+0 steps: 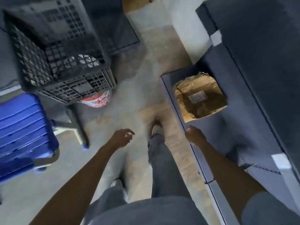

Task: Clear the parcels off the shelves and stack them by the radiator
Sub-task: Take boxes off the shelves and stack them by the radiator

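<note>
My left hand hangs loose, fingers relaxed, holding nothing | my right hand curled into a fist, holding nothing | cardboard parcel just beyond my right hand, on the dark shelf top | black crate far left | blue bin near left

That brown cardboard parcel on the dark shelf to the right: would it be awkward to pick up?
Probably a little. The cardboard parcel looks creased and torn at its upper edge, so its walls may flex rather than stay stiff. It lies flat and boxy, so it should not roll. Its weight cannot be judged. Both the left hand and right hand are free to lift it.
</note>
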